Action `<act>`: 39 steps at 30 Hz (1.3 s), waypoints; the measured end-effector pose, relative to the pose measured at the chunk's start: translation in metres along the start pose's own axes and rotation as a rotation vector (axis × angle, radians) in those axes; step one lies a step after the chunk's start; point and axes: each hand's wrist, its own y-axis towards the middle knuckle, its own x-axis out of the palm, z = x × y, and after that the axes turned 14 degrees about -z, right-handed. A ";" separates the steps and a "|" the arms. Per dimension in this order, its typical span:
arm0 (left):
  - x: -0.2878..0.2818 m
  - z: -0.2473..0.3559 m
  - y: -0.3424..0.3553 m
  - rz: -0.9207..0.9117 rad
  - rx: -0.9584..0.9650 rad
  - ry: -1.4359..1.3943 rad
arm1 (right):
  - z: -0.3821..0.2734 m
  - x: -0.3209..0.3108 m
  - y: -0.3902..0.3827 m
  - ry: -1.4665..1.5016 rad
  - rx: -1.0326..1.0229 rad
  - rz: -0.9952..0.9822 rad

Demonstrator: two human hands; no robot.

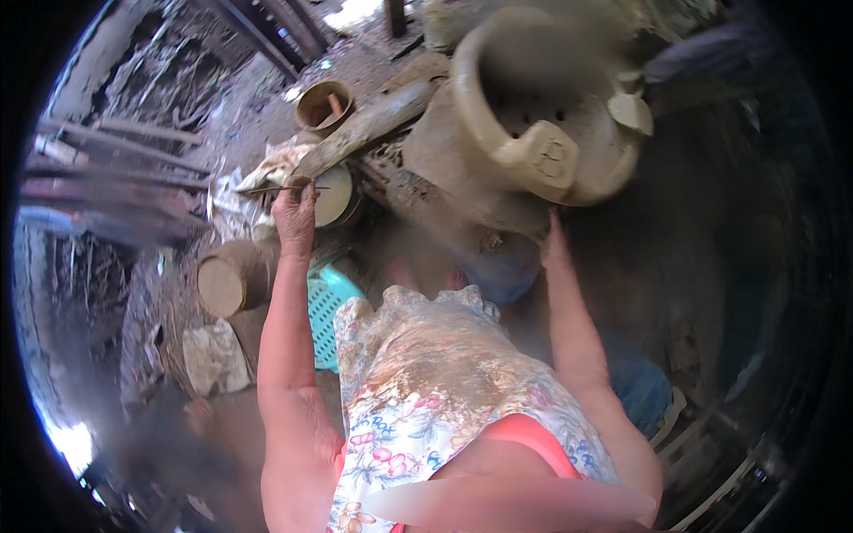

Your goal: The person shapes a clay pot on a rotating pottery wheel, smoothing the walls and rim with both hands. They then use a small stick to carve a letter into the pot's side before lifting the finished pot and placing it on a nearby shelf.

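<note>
A large wet clay stove [511,147] with a thick rim, an open front and blocky lugs stands ahead to the right. Dark holes show in its floor. My right hand [555,244] reaches up to its near lower edge, fingers stretched out and seen edge-on; the fingertips meet or nearly meet the clay. Farther left, my left hand [295,218] is closed around a thin dark stick [322,187] lying crosswise in the fingers. It hovers beside a round container with a pale top [334,197], by the near end of a log [373,124].
A brown bowl [308,122] with an orange-brown piece inside sits beyond the log. Nearer on the left are a brown tub [221,286], a muddy sack [214,358] and a turquoise perforated plastic seat or basket [326,311]. Wooden poles [133,147] line the far left.
</note>
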 end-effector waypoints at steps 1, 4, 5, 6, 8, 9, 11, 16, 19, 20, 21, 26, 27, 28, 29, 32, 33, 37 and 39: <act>-0.007 -0.025 -0.006 -0.011 -0.009 -0.079 | -0.002 0.000 0.001 0.004 0.001 0.035; -0.015 -0.093 -0.020 0.046 -0.272 -0.123 | -0.012 -0.004 0.003 -0.215 -0.206 0.158; -0.015 -0.114 -0.024 0.053 -0.373 -0.129 | -0.017 -0.005 0.005 -0.341 -0.365 0.195; -0.013 -0.135 -0.024 0.056 -0.501 -0.163 | -0.023 -0.006 0.008 -0.453 -0.486 0.254; -0.009 -0.173 -0.020 0.150 -0.520 -0.251 | -0.035 -0.006 0.015 -0.494 -0.484 0.209; -0.006 -0.191 -0.018 0.194 -0.597 -0.364 | -0.040 -0.005 0.017 -0.498 -0.461 0.238; -0.008 -0.222 -0.010 0.193 -0.644 -0.450 | -0.035 0.006 0.022 -0.360 -0.454 0.279; 0.002 -0.280 0.007 0.211 -0.851 -0.690 | -0.019 0.021 0.025 -0.729 -0.325 0.480; 0.005 -0.304 0.024 -0.230 -0.887 -0.054 | -0.015 0.016 0.025 -0.965 -0.202 0.505; 0.009 -0.311 0.028 -0.376 -0.864 0.228 | -0.013 0.014 0.027 -1.063 -0.129 0.543; 0.013 -0.317 0.032 -0.432 -0.784 0.349 | -0.011 0.011 0.029 -1.032 -0.213 0.527; 0.032 -0.331 0.041 -0.538 -0.745 0.726 | 0.001 -0.013 0.036 -1.142 -0.290 0.554; 0.033 -0.328 0.042 -0.564 -0.794 0.769 | 0.006 -0.021 0.038 -1.163 -0.310 0.556; 0.033 -0.323 0.043 -0.624 -0.799 0.770 | 0.012 -0.031 0.039 -1.192 -0.331 0.552; 0.032 -0.316 0.045 -0.687 -0.801 0.771 | 0.018 -0.042 0.042 -1.232 -0.355 0.552; 0.029 -0.286 0.044 -0.654 -0.860 0.738 | 0.043 -0.083 0.054 -1.463 -0.424 0.522; 0.027 -0.274 0.042 -0.565 -0.861 0.725 | 0.051 -0.095 0.061 -1.573 -0.451 0.502; 0.032 -0.220 0.020 -0.102 -0.558 0.692 | 0.066 -0.123 0.076 -1.659 -0.429 0.512; 0.034 -0.191 0.014 -0.011 -0.578 0.610 | 0.063 -0.110 0.078 -1.541 -0.356 0.556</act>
